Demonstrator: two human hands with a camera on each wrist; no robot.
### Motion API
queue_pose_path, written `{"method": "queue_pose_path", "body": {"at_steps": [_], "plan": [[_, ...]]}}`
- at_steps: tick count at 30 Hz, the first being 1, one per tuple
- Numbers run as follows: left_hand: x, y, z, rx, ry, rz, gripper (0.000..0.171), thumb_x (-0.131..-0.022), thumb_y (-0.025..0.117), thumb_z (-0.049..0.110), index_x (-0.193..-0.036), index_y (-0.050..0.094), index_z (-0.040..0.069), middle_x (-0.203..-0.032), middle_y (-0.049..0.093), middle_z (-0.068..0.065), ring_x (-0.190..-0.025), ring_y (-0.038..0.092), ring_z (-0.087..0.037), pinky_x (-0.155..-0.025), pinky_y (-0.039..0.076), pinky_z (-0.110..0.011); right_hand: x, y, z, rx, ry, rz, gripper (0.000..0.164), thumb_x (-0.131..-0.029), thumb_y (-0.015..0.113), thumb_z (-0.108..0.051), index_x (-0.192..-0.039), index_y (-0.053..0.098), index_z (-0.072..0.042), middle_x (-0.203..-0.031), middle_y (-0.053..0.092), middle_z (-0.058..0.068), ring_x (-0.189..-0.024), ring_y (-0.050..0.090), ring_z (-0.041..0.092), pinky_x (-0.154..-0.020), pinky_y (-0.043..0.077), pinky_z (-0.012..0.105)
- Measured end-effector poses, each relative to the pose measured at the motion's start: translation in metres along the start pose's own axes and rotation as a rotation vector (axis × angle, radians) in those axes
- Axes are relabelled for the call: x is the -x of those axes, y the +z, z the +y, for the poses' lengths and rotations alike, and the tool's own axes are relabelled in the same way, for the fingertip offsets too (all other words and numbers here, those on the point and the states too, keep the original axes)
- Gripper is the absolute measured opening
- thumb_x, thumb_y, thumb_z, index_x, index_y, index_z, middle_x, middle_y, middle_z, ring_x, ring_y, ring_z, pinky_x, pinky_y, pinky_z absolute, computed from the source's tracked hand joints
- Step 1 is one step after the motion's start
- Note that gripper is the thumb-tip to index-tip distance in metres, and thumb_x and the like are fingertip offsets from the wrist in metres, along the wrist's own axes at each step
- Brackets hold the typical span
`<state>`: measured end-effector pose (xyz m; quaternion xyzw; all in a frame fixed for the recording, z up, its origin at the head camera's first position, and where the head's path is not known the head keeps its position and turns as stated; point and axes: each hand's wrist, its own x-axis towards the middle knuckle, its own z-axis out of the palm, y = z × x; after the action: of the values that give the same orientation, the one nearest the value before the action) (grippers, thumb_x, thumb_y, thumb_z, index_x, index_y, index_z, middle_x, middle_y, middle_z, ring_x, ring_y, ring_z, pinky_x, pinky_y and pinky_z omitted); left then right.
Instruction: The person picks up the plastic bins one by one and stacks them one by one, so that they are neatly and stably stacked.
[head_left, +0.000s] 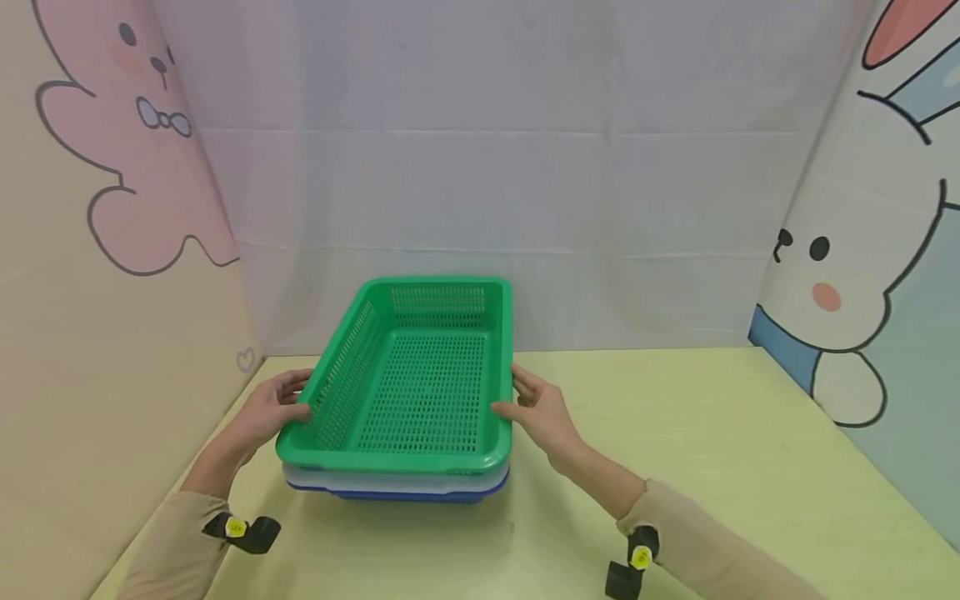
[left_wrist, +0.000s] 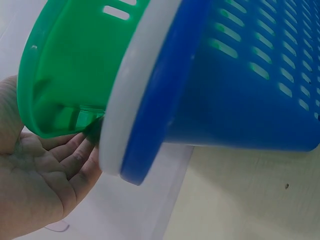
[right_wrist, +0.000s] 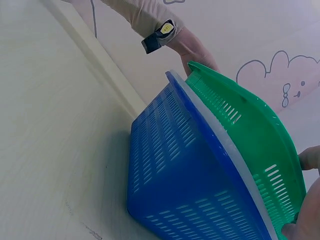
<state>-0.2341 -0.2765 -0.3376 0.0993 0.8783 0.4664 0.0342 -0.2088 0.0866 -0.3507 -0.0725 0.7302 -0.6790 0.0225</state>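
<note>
A green perforated plastic basket [head_left: 427,392] sits nested on top of a white basket [head_left: 390,481] and a blue basket [head_left: 408,497]. My left hand [head_left: 273,412] grips the green rim on its left side, thumb over the edge and fingers beneath. On the opposite side, my right hand [head_left: 543,417] pinches the same rim between thumb and fingers. Seen from the left wrist, the green basket [left_wrist: 75,65] stands up out of the white rim [left_wrist: 135,85], with the blue basket [left_wrist: 215,110] outermost. Most of the white basket is hidden inside the blue one.
The stack stands on a pale yellow table [head_left: 712,433], left of its middle. A light curtain-like backdrop [head_left: 562,192] hangs behind. Side panels carry a pink cartoon animal [head_left: 142,167] on the left and a white rabbit [head_left: 840,275] on the right.
</note>
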Motion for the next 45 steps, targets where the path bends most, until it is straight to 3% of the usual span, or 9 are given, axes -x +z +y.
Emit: {"method": "queue_pose_path", "body": {"at_steps": [8, 13, 22, 29, 36, 45], "plan": [[-0.004, -0.001, -0.003, -0.046, -0.003, 0.011, 0.064, -0.078, 0.051, 0.000, -0.136, 0.026, -0.011, -0.130, 0.038, -0.033, -0.113, 0.045, -0.044, -0.083, 0.046, -0.041, -0.005, 0.005, 0.008, -0.038, -0.002, 0.033, 0.064, -0.081, 0.062, -0.004, -0.138, 0.033, -0.001, -0.139, 0.036, 0.016, -0.127, 0.033, 0.037, -0.104, 0.026, 0.048], [-0.005, -0.001, -0.007, -0.035, 0.009, 0.021, 0.062, -0.079, 0.049, 0.000, -0.135, 0.027, -0.011, -0.128, 0.040, -0.032, -0.112, 0.045, -0.041, -0.081, 0.046, -0.037, -0.004, 0.008, 0.014, -0.027, -0.015, 0.033, 0.065, -0.083, 0.061, -0.005, -0.139, 0.030, 0.003, -0.141, 0.034, 0.017, -0.131, 0.027, 0.034, -0.105, 0.024, 0.045], [-0.006, -0.001, -0.014, -0.037, 0.009, 0.081, 0.057, -0.078, 0.050, 0.002, -0.132, 0.036, -0.008, -0.124, 0.045, -0.028, -0.109, 0.044, -0.031, -0.074, 0.045, -0.022, -0.002, 0.012, 0.017, -0.005, -0.051, 0.031, 0.064, -0.086, 0.059, -0.009, -0.140, 0.026, 0.003, -0.143, 0.029, 0.017, -0.131, 0.027, 0.033, -0.105, 0.023, 0.045], [-0.008, 0.003, -0.019, 0.037, 0.008, 0.068, 0.057, -0.078, 0.050, 0.001, -0.133, 0.035, -0.009, -0.126, 0.044, -0.029, -0.102, 0.048, -0.012, -0.071, 0.047, -0.020, -0.002, 0.012, 0.021, -0.007, -0.080, 0.033, 0.066, -0.087, 0.058, -0.012, -0.141, 0.023, 0.002, -0.145, 0.025, 0.016, -0.132, 0.024, 0.029, -0.106, 0.022, 0.042], [-0.010, 0.007, -0.019, 0.027, -0.006, 0.086, 0.058, -0.076, 0.050, 0.001, -0.131, 0.037, -0.009, -0.126, 0.043, -0.030, -0.115, 0.042, -0.036, -0.070, 0.046, -0.019, -0.003, 0.009, 0.022, -0.023, -0.074, 0.032, 0.065, -0.085, 0.059, -0.006, -0.139, 0.026, 0.005, -0.145, 0.026, 0.018, -0.133, 0.023, 0.031, -0.106, 0.023, 0.043], [-0.013, 0.007, -0.019, 0.016, -0.018, 0.096, 0.059, -0.074, 0.050, 0.002, -0.131, 0.036, -0.009, -0.125, 0.044, -0.030, -0.114, 0.042, -0.039, -0.070, 0.045, -0.018, -0.008, 0.009, 0.025, -0.071, -0.074, 0.024, 0.067, -0.083, 0.061, -0.004, -0.139, 0.026, 0.006, -0.145, 0.024, 0.019, -0.133, 0.022, 0.030, -0.106, 0.024, 0.039]]}}
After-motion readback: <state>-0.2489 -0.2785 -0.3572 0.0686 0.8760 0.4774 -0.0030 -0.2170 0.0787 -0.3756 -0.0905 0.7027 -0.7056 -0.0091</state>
